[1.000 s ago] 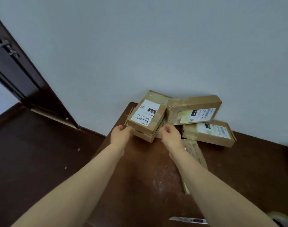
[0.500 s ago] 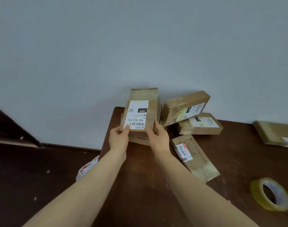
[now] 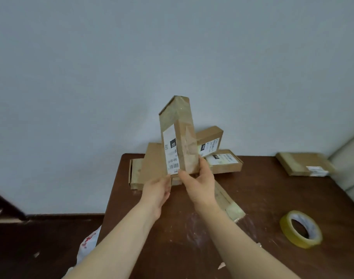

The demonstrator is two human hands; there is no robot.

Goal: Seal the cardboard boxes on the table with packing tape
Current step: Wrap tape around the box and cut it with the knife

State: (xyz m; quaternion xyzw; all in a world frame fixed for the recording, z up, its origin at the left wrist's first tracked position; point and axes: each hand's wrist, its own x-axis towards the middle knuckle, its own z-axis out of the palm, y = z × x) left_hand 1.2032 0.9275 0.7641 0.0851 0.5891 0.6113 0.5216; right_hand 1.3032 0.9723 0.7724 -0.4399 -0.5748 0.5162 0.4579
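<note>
A flat cardboard box point(image 3: 179, 135) with a white label stands on end in the air above the pile, one edge turned toward me. My right hand point(image 3: 199, 182) grips its lower end, thumb on the labelled face and fingers round the side. My left hand point(image 3: 157, 191) holds the bottom left corner from below. A yellowish roll of packing tape point(image 3: 301, 229) lies flat on the dark brown table point(image 3: 262, 198) to the right.
Several more cardboard boxes lie stacked against the wall behind the held box point(image 3: 152, 164) point(image 3: 225, 163). Another box point(image 3: 303, 164) lies at the far right. A long flat box point(image 3: 229, 204) lies under my right forearm. A white plastic bag point(image 3: 87, 246) hangs at the table's left edge.
Both hands lifted the labelled box off the pile and turned it upright, edge toward me. The view shifted right, so the tape roll and far right box came further into view.
</note>
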